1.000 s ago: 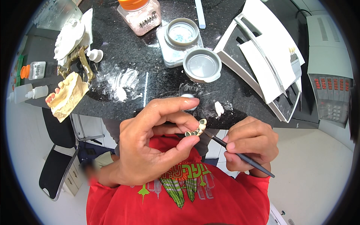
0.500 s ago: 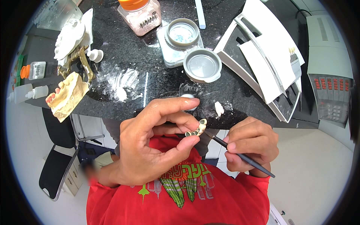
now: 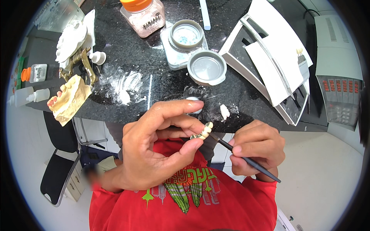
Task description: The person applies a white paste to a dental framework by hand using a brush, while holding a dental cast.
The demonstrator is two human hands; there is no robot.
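Between the thumb and fingers of my left hand (image 3: 154, 144) is a curved dental bridge (image 3: 205, 132), cream-coloured teeth with dark metal showing inside. My right hand (image 3: 259, 148) grips a slim dark-handled brush (image 3: 246, 159) like a pen. The brush's fine tip meets or nearly meets the outer side of the bridge; contact is too small to be sure of. Both hands are in front of the bench edge, over my red shirt. Just beyond them on the bench lie a small white lump (image 3: 224, 112) and a white round piece (image 3: 195, 104), partly covered by my left index finger.
On the black speckled bench (image 3: 142, 57) are smeared white powder (image 3: 125, 86), grey round cups (image 3: 207, 68), and an orange-lidded powder jar (image 3: 144, 19). A plaster dental model on an articulator (image 3: 71, 98) stands left. An open white case (image 3: 269, 57) sits right, before a device with red digits (image 3: 341, 86).
The bridge has turned slightly in my left fingers, showing more of its cream outer side and less dark inside. My right hand and brush have shifted very slightly left.
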